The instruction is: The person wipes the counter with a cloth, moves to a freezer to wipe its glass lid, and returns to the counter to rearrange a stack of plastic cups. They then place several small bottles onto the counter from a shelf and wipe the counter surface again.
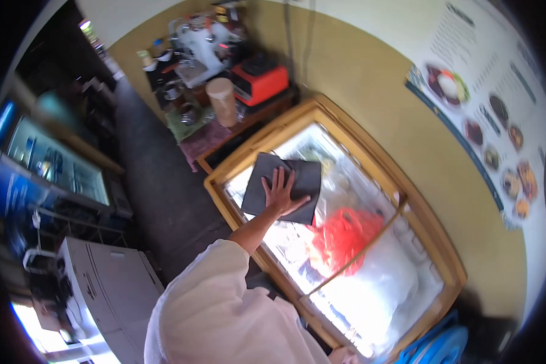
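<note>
My left hand [279,195] lies flat with its fingers spread on a dark grey folded cloth [255,191]. The cloth rests on the glass top of a chest freezer with a yellow-brown frame [458,267]. Through the glass show a red plastic bag [349,233] and a large white bag [382,276], among other bagged goods. At the bottom edge of the view, a small part of my right hand [344,355] appears by the freezer's near frame; its fingers are mostly cut off.
Beyond the freezer, a table holds a red-and-black appliance [261,82], a tall light-brown container [222,102] and a silver machine [203,51]. A menu board [467,115] hangs on the right wall. A blue round object [437,346] stands lower right, a white cabinet [112,279] left.
</note>
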Action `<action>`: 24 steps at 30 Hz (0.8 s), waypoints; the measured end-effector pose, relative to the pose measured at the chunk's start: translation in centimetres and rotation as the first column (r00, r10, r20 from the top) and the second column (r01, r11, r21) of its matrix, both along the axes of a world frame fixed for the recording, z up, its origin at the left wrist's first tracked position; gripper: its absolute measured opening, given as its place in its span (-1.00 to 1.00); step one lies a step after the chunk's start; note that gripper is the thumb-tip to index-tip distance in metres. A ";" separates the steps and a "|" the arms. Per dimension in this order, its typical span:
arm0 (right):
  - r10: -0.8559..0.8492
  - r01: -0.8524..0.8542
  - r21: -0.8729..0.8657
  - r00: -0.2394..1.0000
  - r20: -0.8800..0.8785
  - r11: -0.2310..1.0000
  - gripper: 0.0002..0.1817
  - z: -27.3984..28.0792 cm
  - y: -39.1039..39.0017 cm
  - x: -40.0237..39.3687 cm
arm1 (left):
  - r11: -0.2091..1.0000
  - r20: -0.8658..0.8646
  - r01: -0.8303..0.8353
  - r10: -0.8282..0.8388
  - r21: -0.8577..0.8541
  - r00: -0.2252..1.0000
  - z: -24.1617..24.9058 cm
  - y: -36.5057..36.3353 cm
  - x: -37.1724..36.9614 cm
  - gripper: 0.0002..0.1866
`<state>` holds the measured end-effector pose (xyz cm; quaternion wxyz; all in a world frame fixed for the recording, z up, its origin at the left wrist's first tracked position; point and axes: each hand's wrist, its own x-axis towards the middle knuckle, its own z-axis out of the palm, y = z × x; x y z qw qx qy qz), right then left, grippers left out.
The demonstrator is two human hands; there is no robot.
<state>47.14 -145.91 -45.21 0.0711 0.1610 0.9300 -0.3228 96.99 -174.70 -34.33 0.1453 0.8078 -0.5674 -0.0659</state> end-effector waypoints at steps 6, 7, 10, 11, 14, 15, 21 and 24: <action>-0.388 0.393 -0.031 0.915 0.111 0.919 -0.17 -1.3 5.7 -4.0 | 0.828 0.067 0.560 -0.560 0.023 0.826 -2.0 9.1 -10.5 0.11; -0.318 0.317 0.028 0.940 0.124 0.948 -0.17 -2.1 6.7 -4.3 | 0.791 0.046 0.595 -0.595 -0.143 0.802 -2.0 9.1 -10.3 -0.08; -0.353 0.362 -0.038 0.923 0.152 0.931 -0.19 2.8 4.0 -1.5 | 0.768 0.143 0.640 -0.631 -0.024 0.763 -2.0 5.6 -8.5 -0.25; -0.365 0.377 -0.066 0.920 0.141 0.924 -0.25 3.1 3.3 -1.1 | 0.772 0.165 0.633 -0.619 -0.046 0.767 -2.3 4.0 -7.8 -0.29; -0.226 0.225 0.056 0.974 0.010 0.973 -0.37 -3.5 6.9 -3.7 | 0.845 0.094 0.520 -0.511 -0.127 0.854 -4.4 0.3 -7.6 -0.39; -0.180 0.180 0.115 0.984 -0.012 0.977 -0.41 -1.0 5.5 -2.4 | 0.861 -0.041 0.481 -0.493 -0.163 0.869 -4.5 -0.2 -8.3 -0.40; 0.263 -0.060 0.510 0.904 -0.336 0.858 -0.42 0.6 6.0 -0.5 | 0.894 -0.882 0.393 -0.351 -0.216 0.314 -4.6 5.2 -14.1 -0.37; 0.559 -0.610 0.024 0.708 -0.431 0.792 -0.42 9.9 4.5 3.0 | 0.917 -0.994 0.384 -0.107 -0.113 -0.036 -7.6 8.2 -15.6 -0.39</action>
